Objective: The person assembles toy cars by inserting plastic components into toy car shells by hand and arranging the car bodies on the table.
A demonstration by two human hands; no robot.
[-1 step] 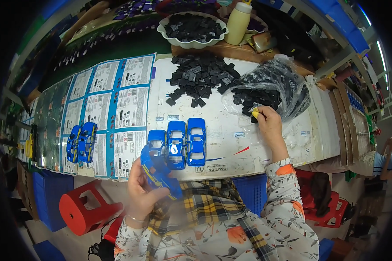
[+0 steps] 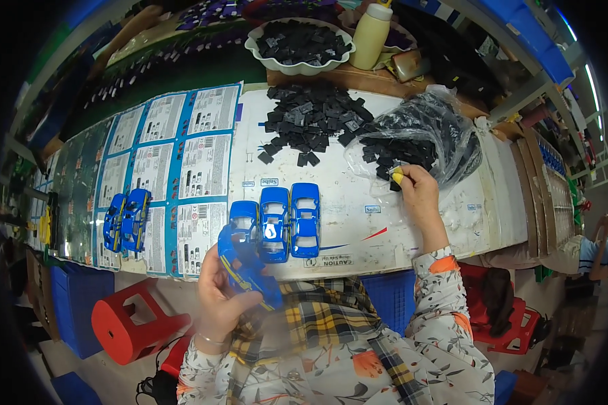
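My left hand (image 2: 224,307) is closed round a blue toy car body (image 2: 248,270) with a yellow side stripe, tilted and slightly blurred, above the table's front edge. My right hand (image 2: 419,192) reaches to the near edge of a clear plastic bag (image 2: 459,142). Its fingertips, one with a yellow covering, are pinched on a small black plastic piece (image 2: 394,186). More black pieces (image 2: 402,150) lie in the bag's mouth. Three blue car bodies stand in a row beside the left hand, the middle one (image 2: 274,226) and the right one (image 2: 305,221) among them.
A heap of black pieces (image 2: 311,118) lies at the table's far side. Behind it are a white scalloped bowl (image 2: 253,48) of black pieces and a pale squeeze bottle (image 2: 370,40). Two more blue car bodies (image 2: 135,219) rest on printed card sheets (image 2: 206,165). A red stool (image 2: 118,331) stands below left.
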